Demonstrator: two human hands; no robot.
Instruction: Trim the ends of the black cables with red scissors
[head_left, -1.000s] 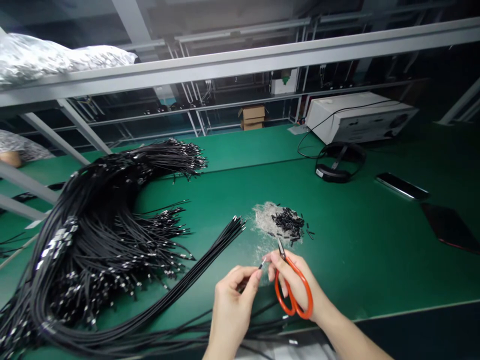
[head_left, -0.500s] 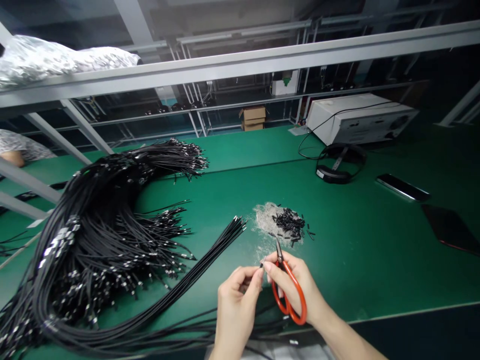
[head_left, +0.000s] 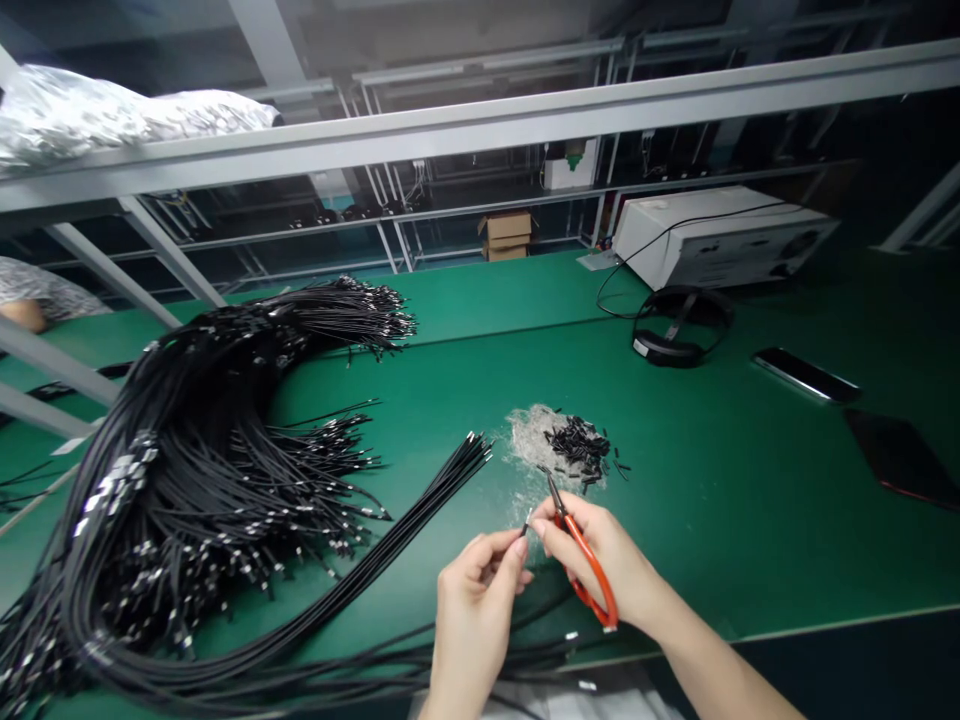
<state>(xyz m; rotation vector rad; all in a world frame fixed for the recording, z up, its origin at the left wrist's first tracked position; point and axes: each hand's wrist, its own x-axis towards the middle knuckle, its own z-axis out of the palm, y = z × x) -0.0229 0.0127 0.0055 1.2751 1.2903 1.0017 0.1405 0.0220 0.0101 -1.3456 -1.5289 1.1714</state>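
Observation:
My left hand (head_left: 480,595) pinches the end of a black cable (head_left: 524,528), whose pale stripped tip points up between the hands. Red-handled scissors (head_left: 589,565) rest in my right hand (head_left: 611,560), their dark blades pointing up and left. The right thumb and forefinger come close to the cable tip; whether they touch it I cannot tell. Just beyond the hands lies a pile of short black offcuts (head_left: 581,447) beside a heap of pale, fine fibres (head_left: 531,435). Left of my hands, a bundle of black cables (head_left: 420,510) curves across the green table (head_left: 465,390).
A large mass of black cables (head_left: 202,420) covers the table's left side. At the right are a black headband device (head_left: 679,330), a phone (head_left: 806,374), a dark flat object (head_left: 904,455) and a white metal box (head_left: 720,238). A grey rail (head_left: 480,130) crosses above; another person's arm (head_left: 26,315) shows far left.
The scissors have turned in my right hand, blades tipping further left and handles looking closer together. My right fingers have shifted slightly away from the cable tip, while the left hand stays nearly still.

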